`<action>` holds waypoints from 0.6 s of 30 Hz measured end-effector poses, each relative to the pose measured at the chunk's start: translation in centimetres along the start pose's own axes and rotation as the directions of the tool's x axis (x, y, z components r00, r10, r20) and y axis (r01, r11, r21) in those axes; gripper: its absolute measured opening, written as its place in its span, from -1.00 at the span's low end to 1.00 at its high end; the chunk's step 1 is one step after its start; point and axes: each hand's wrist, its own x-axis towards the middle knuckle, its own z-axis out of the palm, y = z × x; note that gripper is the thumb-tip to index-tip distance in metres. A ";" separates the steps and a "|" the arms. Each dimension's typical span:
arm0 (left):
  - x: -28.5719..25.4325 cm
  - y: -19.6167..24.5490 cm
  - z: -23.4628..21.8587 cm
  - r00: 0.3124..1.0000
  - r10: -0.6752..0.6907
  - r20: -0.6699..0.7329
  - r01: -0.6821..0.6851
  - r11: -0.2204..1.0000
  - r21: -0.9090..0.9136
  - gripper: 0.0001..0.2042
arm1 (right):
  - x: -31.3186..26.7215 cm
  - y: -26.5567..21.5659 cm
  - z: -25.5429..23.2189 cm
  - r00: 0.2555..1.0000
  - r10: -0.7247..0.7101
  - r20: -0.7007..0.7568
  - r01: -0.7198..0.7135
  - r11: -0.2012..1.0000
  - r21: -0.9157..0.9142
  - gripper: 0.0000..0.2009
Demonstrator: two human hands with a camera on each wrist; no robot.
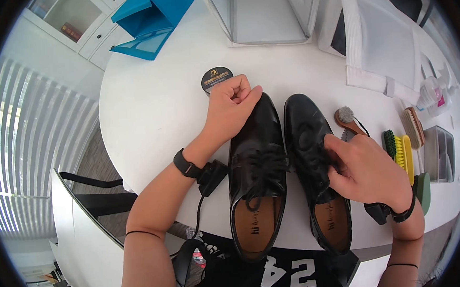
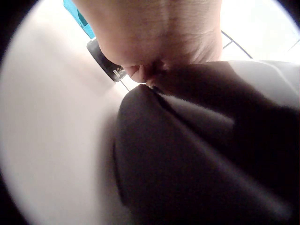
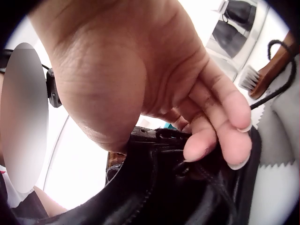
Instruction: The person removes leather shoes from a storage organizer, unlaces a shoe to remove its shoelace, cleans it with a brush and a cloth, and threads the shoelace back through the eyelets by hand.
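A pair of black leather dress shoes with tan insoles lies side by side, heels toward the person. At the toe of the left shoe (image 1: pixel 257 165) is the left hand (image 1: pixel 233 104), its fingers curled in and its thumb against the leather; no object shows in it. Over the laced part of the right shoe (image 1: pixel 303 122), the right hand (image 1: pixel 368 164) curls its fingers and thumb and grips the upper. In the right wrist view its fingertips (image 3: pixel 236 145) press on the black leather beside a lace. A round black tin (image 1: pixel 215 76) sits just beyond the left hand.
Right of the shoes lie a wooden round brush (image 1: pixel 346 116), a grey zigzag-edged cloth (image 1: pixel 347 135), a yellow brush (image 1: pixel 403 154), a wooden brush (image 1: pixel 413 127) and a clear box (image 1: pixel 441 151). Farther back are a blue box (image 1: pixel 154 16) and white fabric bins (image 1: pixel 264 12).
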 end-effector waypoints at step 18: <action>2.3 -1.6 -2.9 0.998 -0.065 0.004 0.064 0.991 0.114 -0.63 | -0.4 0.7 0.6 1.000 -0.023 -0.008 0.023 0.999 -0.024 -0.66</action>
